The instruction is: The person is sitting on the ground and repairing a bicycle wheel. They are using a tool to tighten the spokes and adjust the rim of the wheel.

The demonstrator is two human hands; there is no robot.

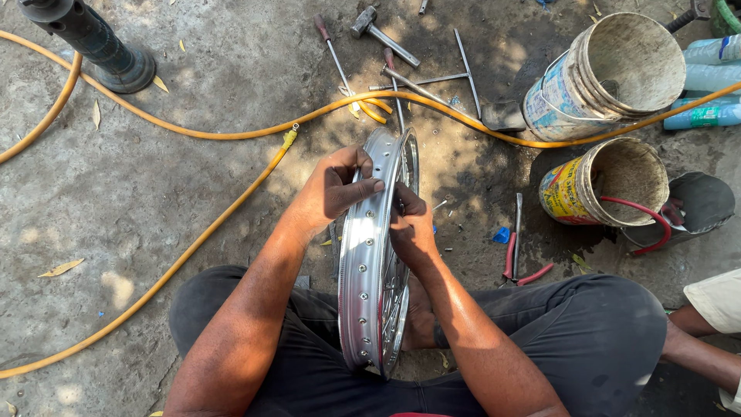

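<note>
I note the fingertips of my right hand [411,230] are hidden behind the upright chrome spoked wheel rim [369,262], so their grip cannot be judged. The rim's lower arc sinks between my dark trousers [309,363]. A second person's arm [698,347] is cut by the right edge. The green object [727,15] at top right is cropped beyond identification.

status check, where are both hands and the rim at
Left hand gripping top of wheel rim, thumb over its edge. Right hand on rim's other side, fingers at the inner edge. Rim upright between the knees. Yellow hose on ground beyond, not touching.
</note>
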